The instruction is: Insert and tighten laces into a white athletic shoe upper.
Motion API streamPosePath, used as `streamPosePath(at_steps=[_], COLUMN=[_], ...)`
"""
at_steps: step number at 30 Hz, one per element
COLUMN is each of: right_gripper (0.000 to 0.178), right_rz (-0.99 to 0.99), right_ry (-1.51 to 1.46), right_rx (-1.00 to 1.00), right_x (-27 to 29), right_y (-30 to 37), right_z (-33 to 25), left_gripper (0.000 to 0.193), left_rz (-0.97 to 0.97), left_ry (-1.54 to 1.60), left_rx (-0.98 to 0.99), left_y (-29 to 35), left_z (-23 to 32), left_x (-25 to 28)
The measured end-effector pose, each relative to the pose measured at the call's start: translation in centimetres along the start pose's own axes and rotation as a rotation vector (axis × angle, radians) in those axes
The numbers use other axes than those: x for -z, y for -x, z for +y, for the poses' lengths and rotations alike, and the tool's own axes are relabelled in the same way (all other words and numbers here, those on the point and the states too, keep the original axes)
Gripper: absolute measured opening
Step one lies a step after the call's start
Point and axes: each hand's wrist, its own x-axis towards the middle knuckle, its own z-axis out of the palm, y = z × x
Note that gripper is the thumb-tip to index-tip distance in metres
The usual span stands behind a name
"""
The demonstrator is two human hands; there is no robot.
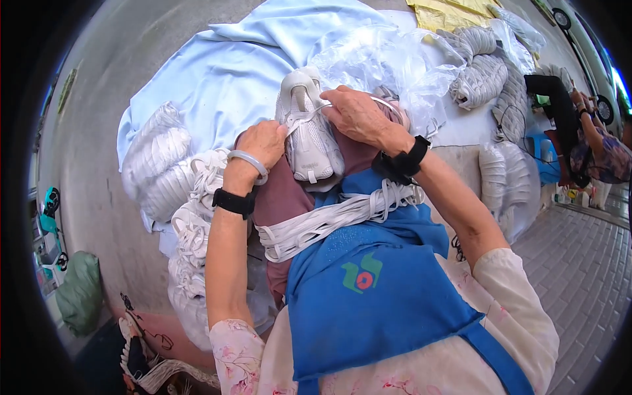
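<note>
A white shoe (312, 150) sits on the person's lap (273, 194), toe toward the body, likely leaving both hands free for its lace (304, 119). The right hand (362, 118) pinches it; the left hand's (262, 143) fingers seem closed on it too, tips hidden. Spare laces (336, 218) cross the blue apron (395, 289), seemingly for easy reach.

I see soft, even daylight; the clear plastic (421, 72) gives small glare, and the paving (582, 276) bends toward black rounded edges.
</note>
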Motion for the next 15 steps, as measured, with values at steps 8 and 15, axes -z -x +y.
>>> streamPosePath(at_steps=[8,15], right_gripper=[0.022,0.018], right_rz=[-0.300,-0.206], right_ry=[-0.067,0.141], right_rx=[0.066,0.013], right_x=[-0.1,-0.4], right_y=[0.8,-1.0], right_z=[-0.2,-0.6], left_gripper=[0.029,0.019], left_rz=[-0.035,0.315], left_ry=[0.220,-0.059], left_rx=[-0.010,-0.197], left_y=[-0.5,-2.0], left_z=[-1.0,-1.1], left_x=[0.9,-0.8])
